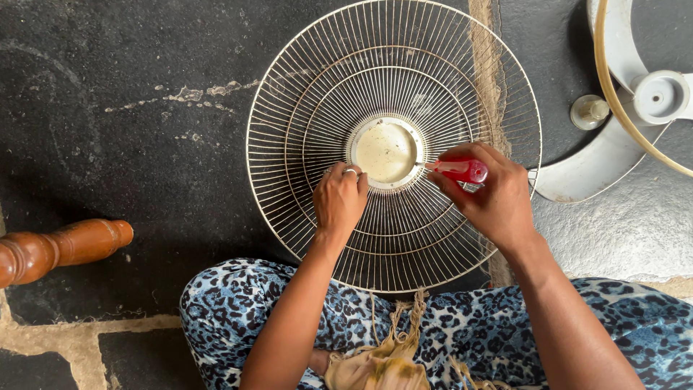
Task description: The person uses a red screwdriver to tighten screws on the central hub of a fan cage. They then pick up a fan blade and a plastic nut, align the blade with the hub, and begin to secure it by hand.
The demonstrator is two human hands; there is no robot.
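light: even daylight | shadows: soft | focus: sharp | edges: perhaps slightly distorted

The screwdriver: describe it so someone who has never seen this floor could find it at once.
Start at the round white wire fan guard lying flat on the dark floor. Just right of its pale centre disc, the right hand grips the screwdriver. Its translucent red handle is the only red thing there.
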